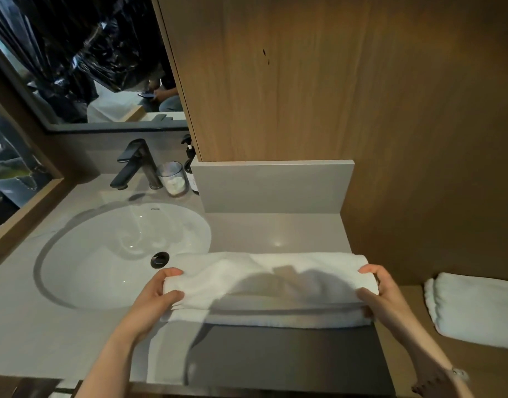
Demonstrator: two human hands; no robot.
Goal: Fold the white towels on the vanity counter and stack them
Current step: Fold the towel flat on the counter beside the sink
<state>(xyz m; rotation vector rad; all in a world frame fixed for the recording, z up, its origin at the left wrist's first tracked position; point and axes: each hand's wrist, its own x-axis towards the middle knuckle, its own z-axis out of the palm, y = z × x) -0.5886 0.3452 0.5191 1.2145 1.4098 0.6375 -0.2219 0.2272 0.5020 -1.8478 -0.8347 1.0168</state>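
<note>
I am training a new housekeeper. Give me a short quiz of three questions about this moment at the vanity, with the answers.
1. True or false: the left hand and the right hand each hold one end of the long towel.
2. Where does the folded towel lie? A) in a drawer B) on the wooden ledge at the right C) on the floor
3. Fill in: the glass stands beside the black ____.
Key: 1 true; 2 B; 3 faucet.
</note>
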